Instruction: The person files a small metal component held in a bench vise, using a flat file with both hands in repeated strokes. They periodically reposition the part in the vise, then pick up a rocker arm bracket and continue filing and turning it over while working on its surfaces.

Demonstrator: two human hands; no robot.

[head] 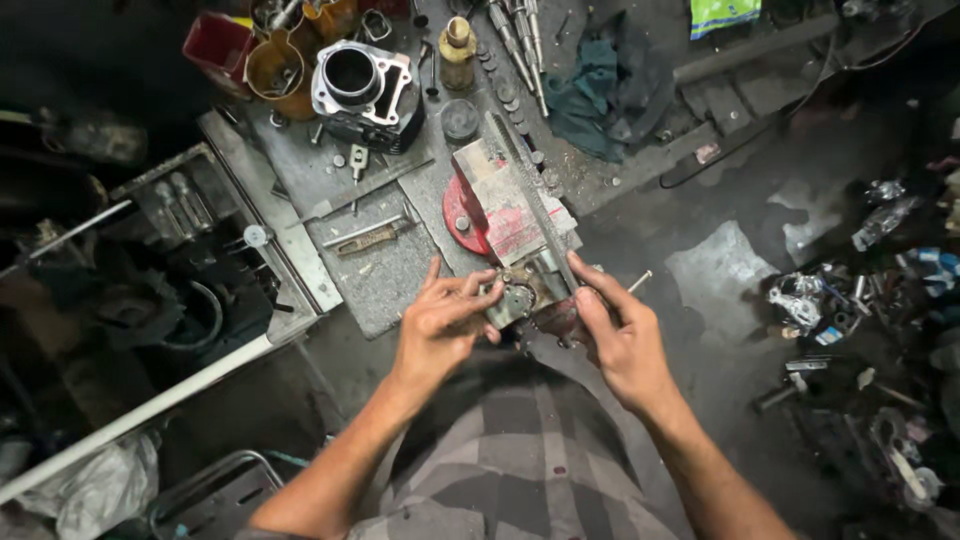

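- Left hand (440, 322): fingers spread and curled, the tips pressing on a small grey metal part (512, 298) held in the jaws of a bench vise (510, 215)
- Right hand (622, 340): thumb and forefinger pinched together against the right side of the same metal part; the other fingers are folded beneath and hard to see
- The metal part sits at the near end of the vise, between both hands; its exact shape is hidden by the fingers
- The vise is red with worn grey top faces; its long axis runs from the hands away up the frame, leaning slightly left
- A long flat file (528, 190) lies along the top of the vise, on the same line
- A thin pale rod (640, 281) pokes out just past the right forefinger
- On the grey bench (385, 270) beyond: a finned silver engine cylinder (365, 92), a small brown bottle (458, 52), a yellow funnel (275, 70), a red tub (218, 42)
- A green and yellow packet (724, 14) is cut off by the top edge
- Right-hand floor clutter is dim and hard to make out
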